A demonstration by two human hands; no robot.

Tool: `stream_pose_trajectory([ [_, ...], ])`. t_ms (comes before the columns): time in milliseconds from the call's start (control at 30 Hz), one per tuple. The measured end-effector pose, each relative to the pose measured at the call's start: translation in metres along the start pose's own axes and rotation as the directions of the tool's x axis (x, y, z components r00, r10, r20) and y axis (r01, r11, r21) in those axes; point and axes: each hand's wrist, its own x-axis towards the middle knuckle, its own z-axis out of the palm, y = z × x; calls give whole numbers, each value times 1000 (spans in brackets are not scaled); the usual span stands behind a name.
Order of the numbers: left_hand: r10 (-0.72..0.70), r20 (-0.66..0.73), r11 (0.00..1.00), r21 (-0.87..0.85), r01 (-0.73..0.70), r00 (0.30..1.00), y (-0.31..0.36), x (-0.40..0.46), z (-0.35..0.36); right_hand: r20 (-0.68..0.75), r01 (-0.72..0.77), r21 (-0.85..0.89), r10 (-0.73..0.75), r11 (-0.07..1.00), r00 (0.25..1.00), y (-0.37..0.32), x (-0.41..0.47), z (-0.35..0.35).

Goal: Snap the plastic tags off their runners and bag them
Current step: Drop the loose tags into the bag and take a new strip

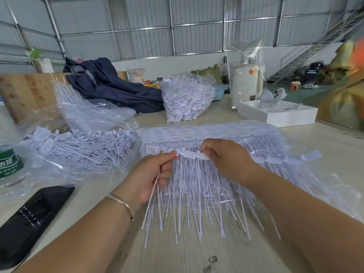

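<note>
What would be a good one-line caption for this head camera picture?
Both hands, left and right, grip a white runner of plastic tags above the pile.

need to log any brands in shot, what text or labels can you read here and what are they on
Green label of the clear plastic water bottle: white characters and a row of letters, too blurred and cut off to read.
Orange hexagonal sticker on the white appliance: too small to read.
White plastic tag strip in both hands: no readable print.

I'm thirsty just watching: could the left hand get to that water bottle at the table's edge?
Probably yes, but not right away. The left hand grips a tag strip and loose tag stems. The bottle stands on its side, with only crumpled plastic bags between.
</note>
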Motion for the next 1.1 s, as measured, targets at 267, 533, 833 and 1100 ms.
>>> stream_pose_trajectory([
  [267, -142, -28, 984, -116, 138, 989, 1, -1, 4, -57, -10, -54, 7, 998, 998, -1, 0, 13],
  [533, -47, -67, 981, 185, 59, 997, 5, -6, 7, -31, -50, 120, 54, 991, 998, -3, 1, 0],
  [833, -44, 59, 835, 550, 4, 997, 18, -15, 4, 138, -35, 329, -11, 944, 990, -1, 4, -5],
  [1100, 503, -3, 355, 912, -204, 864, 9, -10, 21, 39, 152, -263, -147, 953, 988, -18, 0, 0],
])
